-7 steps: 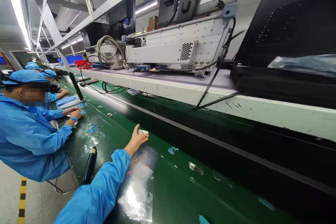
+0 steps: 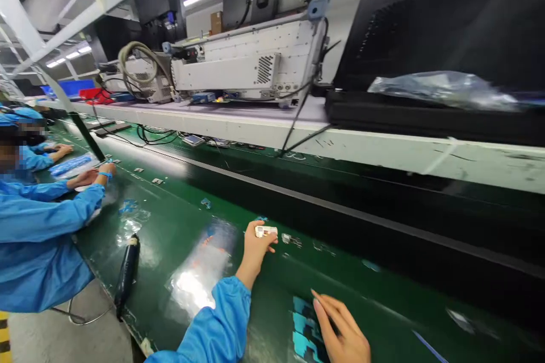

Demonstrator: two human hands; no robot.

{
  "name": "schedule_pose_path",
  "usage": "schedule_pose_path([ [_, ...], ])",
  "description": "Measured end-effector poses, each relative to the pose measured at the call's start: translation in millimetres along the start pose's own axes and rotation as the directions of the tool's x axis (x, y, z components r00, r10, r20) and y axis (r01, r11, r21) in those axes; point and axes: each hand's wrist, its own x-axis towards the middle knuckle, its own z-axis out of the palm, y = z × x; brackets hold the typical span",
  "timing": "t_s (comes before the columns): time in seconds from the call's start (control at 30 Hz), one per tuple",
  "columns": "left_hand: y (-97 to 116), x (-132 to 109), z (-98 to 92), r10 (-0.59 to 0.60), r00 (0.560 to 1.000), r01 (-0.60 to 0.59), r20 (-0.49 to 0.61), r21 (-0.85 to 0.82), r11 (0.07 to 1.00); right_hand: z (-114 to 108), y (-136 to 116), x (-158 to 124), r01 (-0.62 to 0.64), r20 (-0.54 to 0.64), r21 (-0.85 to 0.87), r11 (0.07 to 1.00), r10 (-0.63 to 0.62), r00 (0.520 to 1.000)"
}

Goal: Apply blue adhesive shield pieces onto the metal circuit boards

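Observation:
My left hand (image 2: 255, 249) reaches out over the green conveyor bench (image 2: 272, 306) and pinches a small white part (image 2: 265, 231) between thumb and fingertips. A clear plastic bag (image 2: 198, 272) lies flat on the bench just left of that arm. My right hand (image 2: 338, 326) enters at the bottom, fingers stretched out and apart, resting beside patches of blue tape (image 2: 304, 332) stuck on the bench; it holds nothing.
A black cylindrical tool (image 2: 126, 272) hangs at the bench's near edge. Co-workers in blue coats (image 2: 38, 227) work at the left with bags before them. Behind a black belt runs a white shelf (image 2: 298, 136) carrying grey equipment (image 2: 251, 65), cables and a black unit (image 2: 426, 116).
The view has swung right. My left hand has drawn the small white part rightward, away from the plastic bag, and my right hand has come into view at the bottom.

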Motion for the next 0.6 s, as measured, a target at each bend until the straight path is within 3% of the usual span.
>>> schedule_pose_path([
  [0.07,-23.9,-19.1,28.3,-0.041,0.996,0.042,0.081,-0.008,0.999,-4.7,-2.9,22.9,0.008,0.018,0.076,0.997,-0.009,1.0],
  [0.17,-46.3,-32.1,43.6,-0.072,0.983,0.07,0.169,0.016,0.997,-10.7,0.2,54.0,-0.016,-0.007,0.153,0.988,0.018,1.0],
  [0.37,-51.5,-19.0,33.7,-0.05,0.977,0.04,0.206,0.052,0.998,2.4,17.8,97.4,-0.091,-0.057,0.274,0.958,0.11,0.992],
  [0.47,-50.0,-15.5,30.2,-0.075,0.965,0.06,0.251,0.065,0.996,10.3,23.2,112.6,-0.132,0.021,0.323,0.937,0.132,0.991],
  [0.6,-46.9,-15.9,24.6,-0.17,0.91,0.144,0.379,0.095,0.985,3.4,29.6,123.1,-0.207,0.174,0.297,0.932,0.161,0.972],
])
